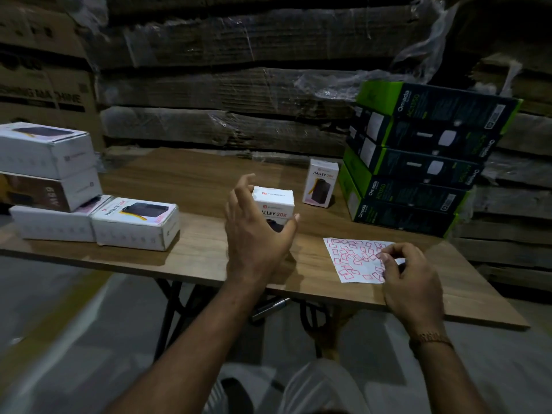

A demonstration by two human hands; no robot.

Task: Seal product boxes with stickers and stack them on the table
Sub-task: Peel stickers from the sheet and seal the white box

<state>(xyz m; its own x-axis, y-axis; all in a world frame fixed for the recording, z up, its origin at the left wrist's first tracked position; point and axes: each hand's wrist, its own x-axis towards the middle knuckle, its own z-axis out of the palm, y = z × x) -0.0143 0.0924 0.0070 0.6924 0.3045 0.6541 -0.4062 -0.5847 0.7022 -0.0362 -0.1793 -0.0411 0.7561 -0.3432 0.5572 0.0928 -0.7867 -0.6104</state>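
Note:
A white "Halley 20K" box (pixel 274 204) stands upright in the middle of the wooden table (pixel 203 180). My left hand (pixel 257 237) is spread in front of it, fingers by its left side and thumb by its right edge, not clearly closed on it. A white sticker sheet (pixel 351 258) with several red-outlined stickers lies to the right. My right hand (pixel 410 276) rests on the sheet's right edge, fingertips pinching a sticker (pixel 380 256). A second upright Halley box (pixel 321 186) stands further back.
Several white product boxes (pixel 50 180) are stacked at the table's left end, with one lying flat (pixel 134 224) beside them. A tall stack of green-and-black Omada boxes (pixel 418 162) fills the right rear. Wrapped cardboard pallets rise behind the table.

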